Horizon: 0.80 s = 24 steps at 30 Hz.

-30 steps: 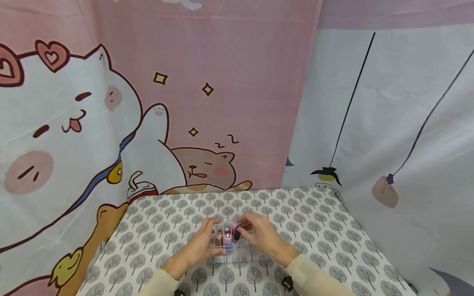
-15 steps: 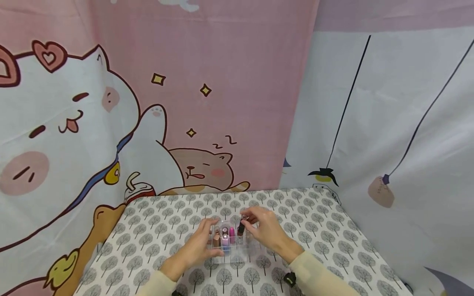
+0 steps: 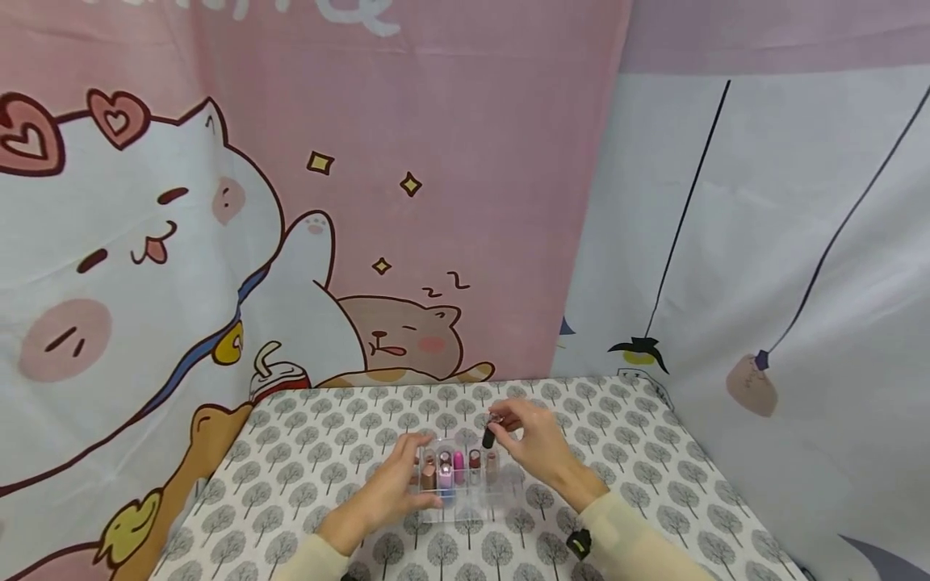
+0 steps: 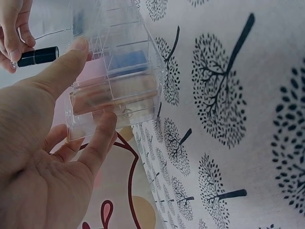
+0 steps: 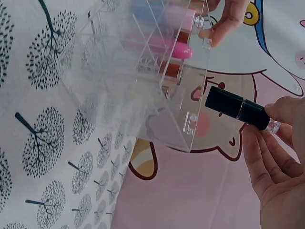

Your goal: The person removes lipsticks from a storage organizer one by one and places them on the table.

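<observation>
Head view: the right hand (image 3: 536, 441) pinches the upper end of the black tube (image 3: 488, 437), fingers closed on it; the tube slants just over the right, far edge of the clear organizer (image 3: 465, 512), whose left side the left hand (image 3: 395, 486) grips. Left wrist view: the tube lies beyond this hand, apart. Right wrist view: its long axis points from fingers toward the organizer.
</observation>
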Tool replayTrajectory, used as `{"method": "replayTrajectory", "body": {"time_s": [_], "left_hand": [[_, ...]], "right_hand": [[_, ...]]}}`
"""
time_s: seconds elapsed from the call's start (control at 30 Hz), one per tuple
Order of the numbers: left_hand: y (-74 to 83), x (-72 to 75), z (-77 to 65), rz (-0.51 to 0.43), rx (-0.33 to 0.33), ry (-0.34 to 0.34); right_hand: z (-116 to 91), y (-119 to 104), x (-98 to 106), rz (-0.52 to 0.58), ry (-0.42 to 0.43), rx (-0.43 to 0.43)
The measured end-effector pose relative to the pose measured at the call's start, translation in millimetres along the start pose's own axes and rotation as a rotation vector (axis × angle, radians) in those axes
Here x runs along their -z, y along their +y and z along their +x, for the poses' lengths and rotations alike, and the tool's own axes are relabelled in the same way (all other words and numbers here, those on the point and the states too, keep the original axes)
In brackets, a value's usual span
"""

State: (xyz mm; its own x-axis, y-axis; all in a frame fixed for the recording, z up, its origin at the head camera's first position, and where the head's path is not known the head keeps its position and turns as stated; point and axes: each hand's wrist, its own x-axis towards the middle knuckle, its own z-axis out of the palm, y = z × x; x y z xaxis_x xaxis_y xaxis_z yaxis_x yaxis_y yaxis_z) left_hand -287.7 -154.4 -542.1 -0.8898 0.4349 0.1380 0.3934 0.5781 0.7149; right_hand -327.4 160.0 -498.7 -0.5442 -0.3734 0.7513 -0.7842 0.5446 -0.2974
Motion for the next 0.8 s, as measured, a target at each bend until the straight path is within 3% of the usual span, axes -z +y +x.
{"method": "replayTrajectory", "body": {"time_s": [0.27, 0.8], "left_hand": [[1.4, 0.4, -0.8, -0.027, 0.000, 0.002], [1.4, 1.0, -0.5, 0.012, -0.026, 0.016]], "right_hand": [[3, 14, 9, -0.015, 0.026, -0.030], [-5, 49, 19, -0.073, 0.025, -0.146]]}}
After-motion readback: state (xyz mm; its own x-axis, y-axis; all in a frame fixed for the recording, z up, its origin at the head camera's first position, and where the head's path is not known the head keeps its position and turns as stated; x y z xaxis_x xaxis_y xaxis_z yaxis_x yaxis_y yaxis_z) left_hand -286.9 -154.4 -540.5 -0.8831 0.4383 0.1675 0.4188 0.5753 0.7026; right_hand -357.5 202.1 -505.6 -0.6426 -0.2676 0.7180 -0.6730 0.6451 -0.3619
